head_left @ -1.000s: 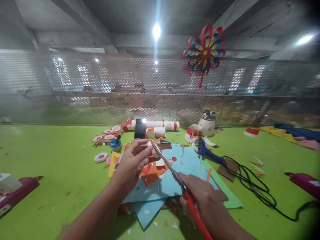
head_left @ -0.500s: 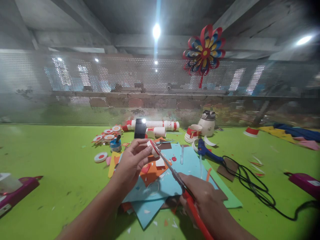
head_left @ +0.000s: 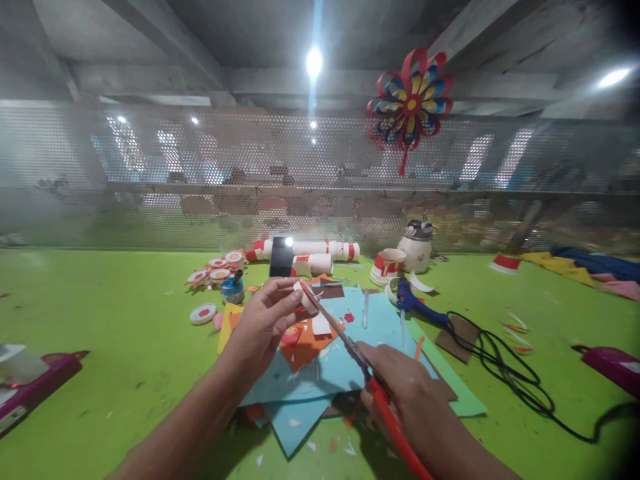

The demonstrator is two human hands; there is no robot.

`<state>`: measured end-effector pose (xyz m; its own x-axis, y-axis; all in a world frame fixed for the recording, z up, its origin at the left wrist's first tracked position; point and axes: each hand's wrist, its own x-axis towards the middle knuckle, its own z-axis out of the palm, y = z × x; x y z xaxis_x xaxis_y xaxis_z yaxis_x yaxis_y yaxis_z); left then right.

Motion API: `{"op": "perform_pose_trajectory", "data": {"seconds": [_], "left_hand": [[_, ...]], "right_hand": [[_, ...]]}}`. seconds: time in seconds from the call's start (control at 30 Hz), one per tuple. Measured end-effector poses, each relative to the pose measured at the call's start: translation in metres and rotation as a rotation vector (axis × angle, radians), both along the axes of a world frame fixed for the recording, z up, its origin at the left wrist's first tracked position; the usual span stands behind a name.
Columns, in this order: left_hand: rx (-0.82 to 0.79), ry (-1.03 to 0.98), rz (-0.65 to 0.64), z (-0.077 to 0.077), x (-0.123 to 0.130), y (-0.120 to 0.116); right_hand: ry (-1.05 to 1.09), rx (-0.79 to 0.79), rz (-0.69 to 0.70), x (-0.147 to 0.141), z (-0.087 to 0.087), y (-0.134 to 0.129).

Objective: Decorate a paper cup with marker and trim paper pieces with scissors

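Pinched between the fingertips of my left hand is a small white ring with a red edge. My right hand grips the red handles of a pair of scissors, whose blades point up and left and meet the ring at its red edge. Below both hands lie light blue paper sheets, with an orange sheet and small scraps on top. Where the blade tips touch the ring is too small to tell exactly.
Behind the papers stand a black device, white-red tubes, a blue jar and a white jug. Discs lie left. A blue glue gun with black cable lies right.
Both hands stay almost in place. A thin pale strip now shows beside the ring at the scissor blades. The view has shifted slightly.
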<state>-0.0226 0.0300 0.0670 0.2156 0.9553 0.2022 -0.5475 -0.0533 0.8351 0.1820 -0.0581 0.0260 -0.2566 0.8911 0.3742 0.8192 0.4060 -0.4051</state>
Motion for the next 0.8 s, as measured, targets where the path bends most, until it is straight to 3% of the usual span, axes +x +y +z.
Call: {"op": "perform_pose_trajectory", "data": {"seconds": [0.8], "left_hand": [[0.009,0.036,0.027,-0.0037,0.0003,0.0016]], "right_hand": [[0.072,-0.084,0.009,-0.0008,0.002,0.0002]]}}
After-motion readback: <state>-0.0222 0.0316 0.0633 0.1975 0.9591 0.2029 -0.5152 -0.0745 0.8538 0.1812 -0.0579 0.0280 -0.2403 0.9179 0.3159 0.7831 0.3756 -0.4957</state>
